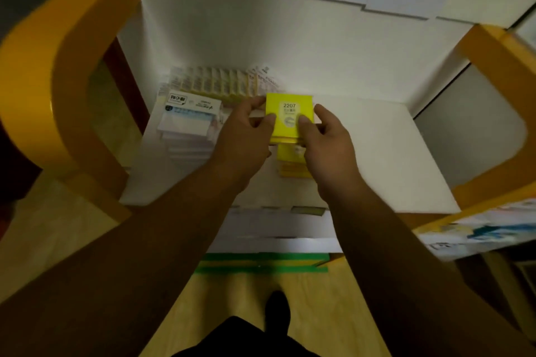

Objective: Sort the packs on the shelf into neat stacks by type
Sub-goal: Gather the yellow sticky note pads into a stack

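A yellow pack (288,116) marked 2207 is held over the white shelf (391,159) between both hands. My left hand (243,136) grips its left edge and my right hand (327,142) grips its right edge, thumbs on top. Directly below it lies a stack of more yellow packs (291,164). To the left sits a stack of white packs (188,127) with pale blue and pink edges. Behind, against the back wall, stands a row of yellow-and-white packs (214,82) on edge.
Orange curved frame posts stand at the left (58,81) and right (499,66) of the shelf. A lower shelf edge (275,226) and green tape (261,265) on the wooden floor lie below. Printed material (478,229) sits at the right.
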The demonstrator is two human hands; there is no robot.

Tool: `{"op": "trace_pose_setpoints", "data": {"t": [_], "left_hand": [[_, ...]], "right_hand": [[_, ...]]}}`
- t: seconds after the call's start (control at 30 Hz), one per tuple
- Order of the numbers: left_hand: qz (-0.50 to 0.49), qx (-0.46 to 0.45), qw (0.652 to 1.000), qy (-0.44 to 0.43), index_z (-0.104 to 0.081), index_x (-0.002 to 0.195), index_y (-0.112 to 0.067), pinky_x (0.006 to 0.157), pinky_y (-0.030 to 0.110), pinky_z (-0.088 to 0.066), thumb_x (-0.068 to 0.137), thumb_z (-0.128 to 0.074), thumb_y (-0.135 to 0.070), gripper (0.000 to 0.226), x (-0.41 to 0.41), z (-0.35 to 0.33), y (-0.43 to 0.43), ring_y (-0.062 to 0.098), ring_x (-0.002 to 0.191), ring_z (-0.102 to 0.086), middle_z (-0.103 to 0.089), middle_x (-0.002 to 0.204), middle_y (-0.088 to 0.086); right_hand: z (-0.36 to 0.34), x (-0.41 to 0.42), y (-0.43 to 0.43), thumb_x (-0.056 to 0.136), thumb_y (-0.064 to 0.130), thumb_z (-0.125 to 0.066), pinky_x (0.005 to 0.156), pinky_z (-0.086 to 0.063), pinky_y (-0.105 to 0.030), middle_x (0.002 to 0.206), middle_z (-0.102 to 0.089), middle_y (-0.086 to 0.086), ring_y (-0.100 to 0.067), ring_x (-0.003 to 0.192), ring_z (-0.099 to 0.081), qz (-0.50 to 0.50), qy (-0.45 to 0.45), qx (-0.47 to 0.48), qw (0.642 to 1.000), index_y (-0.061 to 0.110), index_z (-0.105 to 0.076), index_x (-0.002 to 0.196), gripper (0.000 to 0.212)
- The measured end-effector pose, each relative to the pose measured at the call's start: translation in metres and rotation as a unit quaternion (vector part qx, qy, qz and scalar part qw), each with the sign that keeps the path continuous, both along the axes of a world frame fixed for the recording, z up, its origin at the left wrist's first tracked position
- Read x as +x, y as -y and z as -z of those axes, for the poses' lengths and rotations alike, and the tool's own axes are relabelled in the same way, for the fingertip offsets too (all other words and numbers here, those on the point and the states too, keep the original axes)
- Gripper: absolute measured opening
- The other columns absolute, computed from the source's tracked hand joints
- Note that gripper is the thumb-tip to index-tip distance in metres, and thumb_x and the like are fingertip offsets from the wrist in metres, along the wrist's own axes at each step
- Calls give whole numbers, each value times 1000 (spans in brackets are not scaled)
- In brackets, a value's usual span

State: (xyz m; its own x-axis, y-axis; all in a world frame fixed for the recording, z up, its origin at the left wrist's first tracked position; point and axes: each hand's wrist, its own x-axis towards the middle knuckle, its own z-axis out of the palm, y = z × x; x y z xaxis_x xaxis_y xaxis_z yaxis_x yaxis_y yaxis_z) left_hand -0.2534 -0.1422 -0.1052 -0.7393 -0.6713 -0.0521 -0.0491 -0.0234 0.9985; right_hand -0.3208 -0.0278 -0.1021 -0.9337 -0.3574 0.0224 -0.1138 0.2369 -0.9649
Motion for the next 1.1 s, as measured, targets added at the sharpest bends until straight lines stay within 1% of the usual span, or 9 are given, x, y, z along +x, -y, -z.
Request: {"op": "trace_pose_setpoints", "data": {"t": [0.1,0.2,0.3,0.43,0.53,0.63,0.9,1.03,1.1], "left_hand": [[5,-4,1000,-5,-53,134,-24,46,18,-46,97,-58,-20,37,6,-2,-5,9,72,-68,-71,102,-2],[-15,2,1000,-4,-56,130,-25,44,18,-45,99,-55,-28,31,7,-2,-12,11,71,-67,-71,99,-2],[-41,3,999,14,-58,125,-30,45,21,-46,100,-50,-33,26,3,3,-17,14,72,-67,-71,96,-2],[-103,-55,993,30,-57,119,-36,74,34,-56,98,-52,-25,24,-3,10,-22,15,88,-65,-67,104,-5],[-198,-72,977,32,-54,123,-25,70,19,-49,102,-45,-19,23,-3,5,-19,7,87,-58,-57,99,-12],[-260,-84,961,33,-49,126,-21,74,21,-45,104,-39,-17,25,1,-2,-15,6,86,-53,-52,102,-9],[-269,-80,959,34,-46,129,-17,78,19,-44,104,-38,-15,26,6,1,-21,12,98,-54,-54,114,-1],[-231,-58,970,43,-48,123,-26,93,42,-53,103,-42,-18,22,6,6,-25,24,117,-57,-56,132,5],[-213,-43,974,56,-47,118,-31,89,48,-55,102,-44,-19,20,5,7,-28,27,116,-58,-55,134,5]], "right_hand": [[5,7,-6,90,44,-58,80,-61,-46,99,-74,-2,-18,87,-73,6,14,3,1000,28,-64,125,38],[6,7,-13,86,48,-60,76,-60,-44,97,-73,-2,-18,84,-71,24,22,18,999,24,-65,120,42],[6,0,-23,91,41,-60,70,-54,-37,87,-72,-1,-15,74,-65,27,19,21,999,18,-70,104,27],[11,-13,-39,95,29,-60,69,-51,-35,81,-72,-2,-18,74,-66,45,40,15,998,21,-69,86,15],[13,-22,-47,97,25,-60,59,-47,-30,85,-72,-4,-16,71,-67,69,91,-23,993,17,-68,95,12],[12,-26,-49,99,17,-57,54,-48,-25,88,-70,-5,-14,66,-65,70,162,-55,983,12,-68,104,14],[14,-26,-38,97,8,-55,56,-52,-27,88,-69,-3,-17,69,-69,10,167,-35,985,12,-65,111,18],[27,-30,-38,92,19,-59,70,-61,-40,87,-71,2,-17,75,-73,19,97,26,995,20,-66,107,16],[32,-30,-40,88,29,-60,79,-60,-45,92,-72,3,-18,82,-72,24,50,75,996,21,-66,112,26]]}}
